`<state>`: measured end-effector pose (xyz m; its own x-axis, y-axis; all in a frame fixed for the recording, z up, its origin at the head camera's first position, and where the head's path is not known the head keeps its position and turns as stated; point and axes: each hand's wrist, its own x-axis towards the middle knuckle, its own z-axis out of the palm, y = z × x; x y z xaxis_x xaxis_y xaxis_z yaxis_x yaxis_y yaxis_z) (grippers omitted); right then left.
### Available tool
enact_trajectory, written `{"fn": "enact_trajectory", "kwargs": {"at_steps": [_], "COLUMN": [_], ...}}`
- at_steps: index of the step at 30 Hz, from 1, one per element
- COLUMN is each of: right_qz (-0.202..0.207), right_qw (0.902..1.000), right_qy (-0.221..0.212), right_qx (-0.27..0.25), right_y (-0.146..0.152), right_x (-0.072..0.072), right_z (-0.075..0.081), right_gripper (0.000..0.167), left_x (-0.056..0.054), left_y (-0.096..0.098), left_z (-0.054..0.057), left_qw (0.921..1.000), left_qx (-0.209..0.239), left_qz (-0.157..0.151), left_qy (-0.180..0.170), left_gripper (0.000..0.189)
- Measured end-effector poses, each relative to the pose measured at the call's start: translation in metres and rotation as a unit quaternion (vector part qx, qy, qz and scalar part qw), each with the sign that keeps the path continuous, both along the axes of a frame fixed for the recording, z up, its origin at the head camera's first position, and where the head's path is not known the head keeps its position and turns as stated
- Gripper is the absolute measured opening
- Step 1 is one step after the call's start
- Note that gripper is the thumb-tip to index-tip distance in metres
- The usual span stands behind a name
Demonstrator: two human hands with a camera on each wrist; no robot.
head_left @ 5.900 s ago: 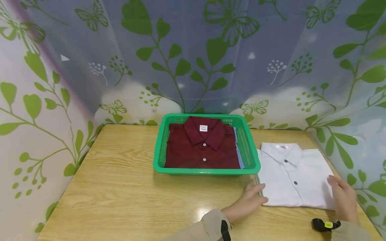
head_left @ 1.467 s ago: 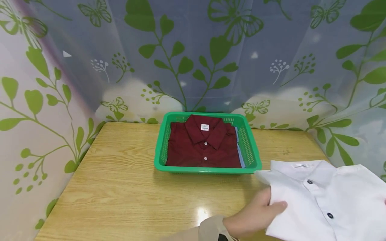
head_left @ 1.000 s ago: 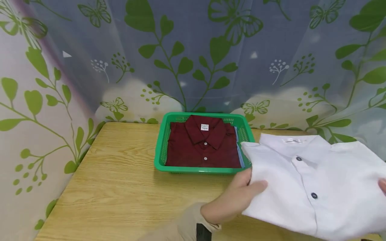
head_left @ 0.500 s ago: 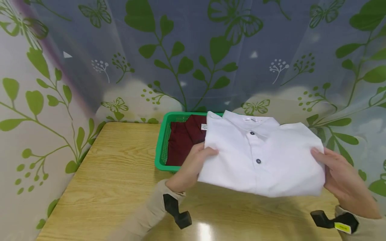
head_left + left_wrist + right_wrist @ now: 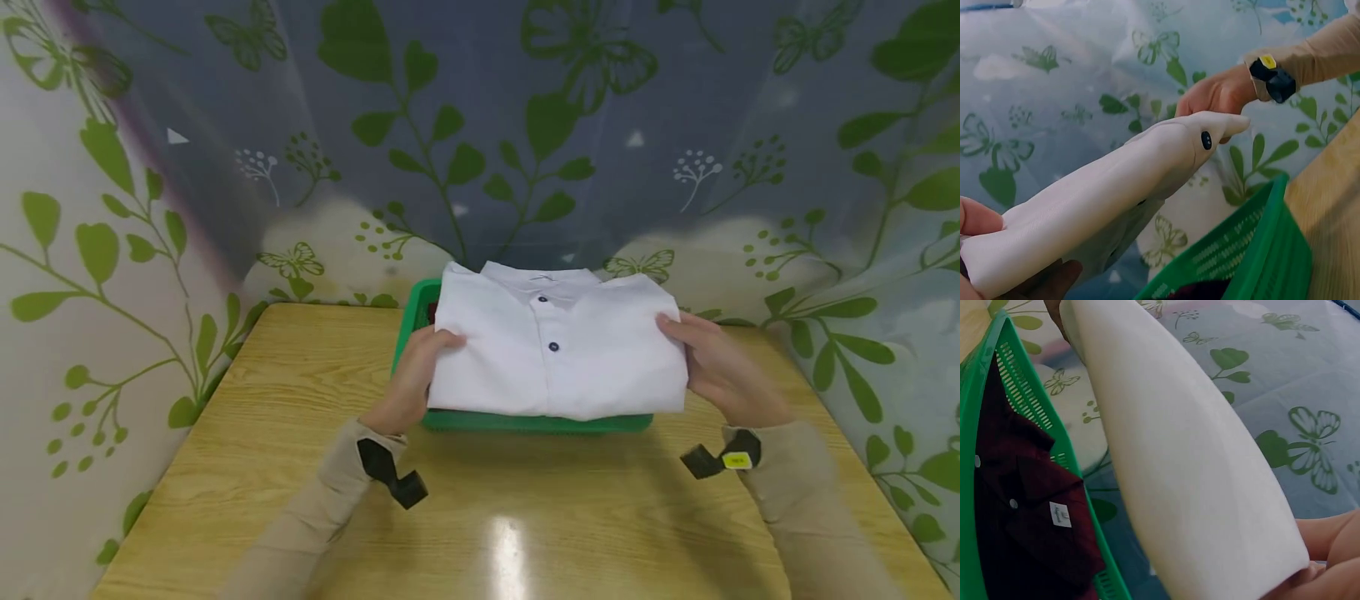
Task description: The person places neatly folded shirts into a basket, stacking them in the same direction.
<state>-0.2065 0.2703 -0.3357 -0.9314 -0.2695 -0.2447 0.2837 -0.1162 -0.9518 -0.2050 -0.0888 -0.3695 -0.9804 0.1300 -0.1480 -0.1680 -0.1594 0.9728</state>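
A folded white shirt (image 5: 495, 350) with dark buttons is held level above the green basket (image 5: 525, 422), hiding most of it in the head view. The left hand (image 5: 412, 375) grips the shirt's left side, thumb on top and fingers beneath. On the opposite side the right hand (image 5: 720, 362) pinches the edge the same way. Both wrist views show a gap between the shirt and the basket. Inside the basket lies a folded dark red shirt (image 5: 1035, 506) with a white label, seen best from the right wrist.
The basket stands at the back of a wooden table (image 5: 300, 358), close to a curtain (image 5: 480, 167) printed with leaves and butterflies. Curtain also lines the left and right sides. Each wrist carries a black camera mount (image 5: 392, 473).
The white shirt was lying right of the basket, then both hands lifted it and carried it left and back. It now covers the red shirt in the head view.
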Motion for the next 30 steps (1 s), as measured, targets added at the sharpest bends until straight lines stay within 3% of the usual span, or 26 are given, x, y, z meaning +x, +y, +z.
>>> {"fn": "enact_trajectory", "kwargs": {"at_steps": [4,8,14,20,25,30], "right_qz": [0.006,0.017,0.032,0.047,0.084,0.089], "right_qw": [0.9998,0.9991,0.9977,0.996,0.9937,0.9923], "right_qy": [-0.016,-0.03,-0.049,-0.067,-0.057,-0.073], "right_qx": [-0.004,-0.026,-0.034,-0.036,-0.046,-0.048], "right_y": [-0.014,-0.023,-0.029,-0.032,-0.034,-0.036], "right_x": [-0.019,-0.035,-0.049,-0.056,-0.056,-0.054], "right_z": [-0.008,-0.022,-0.045,-0.061,-0.062,-0.058], "right_gripper": [0.037,0.026,0.049,0.055,0.057,0.064], "left_x": [-0.012,-0.023,-0.039,-0.044,-0.043,-0.045], "left_y": [-0.011,-0.021,-0.026,-0.027,-0.028,-0.027], "left_z": [-0.008,-0.019,-0.035,-0.048,-0.05,-0.043], "left_qw": [0.9992,0.9983,0.9974,0.9946,0.9904,0.9853], "left_qx": [-0.004,-0.015,-0.039,-0.047,-0.065,-0.115], "left_qz": [0.015,0.001,-0.018,-0.083,-0.12,-0.12], "left_qy": [-0.037,-0.055,-0.058,-0.041,-0.022,-0.04], "left_gripper": [0.035,0.037,0.03,0.06,0.06,0.054]}}
